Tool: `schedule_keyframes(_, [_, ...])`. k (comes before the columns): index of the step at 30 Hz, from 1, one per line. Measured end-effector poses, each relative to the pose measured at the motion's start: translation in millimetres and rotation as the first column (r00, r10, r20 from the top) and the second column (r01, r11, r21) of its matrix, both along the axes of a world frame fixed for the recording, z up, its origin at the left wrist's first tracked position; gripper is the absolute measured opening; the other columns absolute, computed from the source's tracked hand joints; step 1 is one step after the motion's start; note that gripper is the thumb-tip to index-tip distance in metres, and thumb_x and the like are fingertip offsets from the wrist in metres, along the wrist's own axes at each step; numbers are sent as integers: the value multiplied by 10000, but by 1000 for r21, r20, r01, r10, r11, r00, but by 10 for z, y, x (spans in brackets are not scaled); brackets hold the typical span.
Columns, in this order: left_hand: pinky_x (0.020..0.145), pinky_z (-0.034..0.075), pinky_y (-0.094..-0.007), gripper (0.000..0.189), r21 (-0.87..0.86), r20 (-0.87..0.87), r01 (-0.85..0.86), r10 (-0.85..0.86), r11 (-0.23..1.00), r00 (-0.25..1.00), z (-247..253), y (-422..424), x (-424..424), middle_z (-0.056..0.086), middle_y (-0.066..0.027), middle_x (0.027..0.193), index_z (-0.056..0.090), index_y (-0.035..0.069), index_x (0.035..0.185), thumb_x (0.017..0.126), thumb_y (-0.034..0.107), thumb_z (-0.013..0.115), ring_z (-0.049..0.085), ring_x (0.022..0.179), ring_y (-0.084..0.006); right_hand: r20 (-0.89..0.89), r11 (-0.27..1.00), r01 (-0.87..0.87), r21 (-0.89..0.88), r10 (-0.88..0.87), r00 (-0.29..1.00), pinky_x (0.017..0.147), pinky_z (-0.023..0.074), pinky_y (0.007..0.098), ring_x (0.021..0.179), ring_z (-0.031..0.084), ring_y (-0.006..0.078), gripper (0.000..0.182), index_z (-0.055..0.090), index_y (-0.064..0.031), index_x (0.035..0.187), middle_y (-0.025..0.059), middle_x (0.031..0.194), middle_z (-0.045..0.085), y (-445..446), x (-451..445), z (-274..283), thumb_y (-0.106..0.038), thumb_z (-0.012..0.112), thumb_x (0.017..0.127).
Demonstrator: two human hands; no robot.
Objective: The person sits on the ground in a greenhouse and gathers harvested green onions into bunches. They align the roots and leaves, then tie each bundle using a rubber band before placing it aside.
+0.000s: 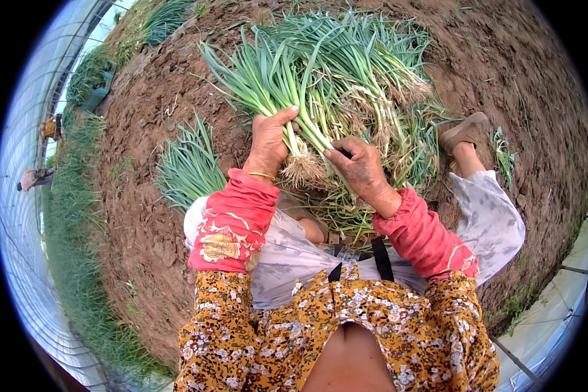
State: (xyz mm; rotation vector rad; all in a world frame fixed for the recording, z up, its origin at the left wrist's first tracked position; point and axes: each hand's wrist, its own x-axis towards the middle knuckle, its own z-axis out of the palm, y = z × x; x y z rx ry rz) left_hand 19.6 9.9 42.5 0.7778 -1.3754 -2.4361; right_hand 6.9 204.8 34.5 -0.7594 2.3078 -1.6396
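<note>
My left hand (268, 139) is closed around a bunch of green onions (259, 90), its thumb lying across the pale stems. The bunch's stringy roots (304, 169) hang just below that hand, and the leaves fan away from me. My right hand (360, 166) pinches the lower part of a green onion stalk (313, 132) between thumb and fingers; the stalk slants up beside the bunch. Its root end is mostly hidden by the right hand. Beyond both hands lies a heap of green onions (362, 63) with dry outer leaves and roots showing.
Stripped leaves (353, 215) litter the soil (137, 122) between my legs. A separate green onion bundle (191, 166) lies left. My shoe (465, 130) is right of the heap. Far left are a crate (95, 95), a growing row (73, 245) and two people (50, 128) under plastic film.
</note>
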Motion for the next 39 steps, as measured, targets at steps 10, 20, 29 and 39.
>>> schedule_keyframes(10, [445, 463, -263, 117, 12, 71, -90, 89, 996, 993, 6, 137, -4, 609, -96, 688, 599, -67, 827, 732, -13, 638, 559, 500, -158, -423, 991, 109, 80, -66, 904, 553, 481, 344, 639, 617, 264, 107, 635, -21, 833, 118, 745, 628, 38, 17, -14, -118, 603, 803])
schedule_keyframes(20, [391, 442, -279, 116, 66, 143, -185, 175, 980, 974, -108, -92, -41, 565, -79, 600, 609, -40, 829, 764, 47, 650, 526, 460, -159, -439, 971, -234, 39, 227, 869, 676, 491, 369, 780, 606, 310, 150, 536, -9, 902, 127, 854, 606, 714, 66, 94, -3, 604, 768])
schedule_keyframes(29, [464, 484, -260, 146, 59, 5, 8, -8, 998, 1000, -8, 52, -48, 624, -80, 729, 598, -16, 904, 766, 12, 635, 557, 511, -148, 471, 977, -143, -157, 201, 859, 943, 390, 374, 1139, 459, 273, 508, 402, -2, 1271, 145, 1170, 514, 960, -2, 96, -183, 603, 840])
schedule_keyframes(39, [554, 501, -275, 338, -27, 171, 121, -115, 992, 979, -81, -85, 247, 634, -169, 1017, 554, -52, 1071, 743, 5, 610, 628, 688, -178, 788, 943, 64, -325, 233, 570, 409, 418, 232, 466, 505, 109, 127, 465, -43, 944, 24, 666, 536, 57, 199, -127, -155, 494, 890])
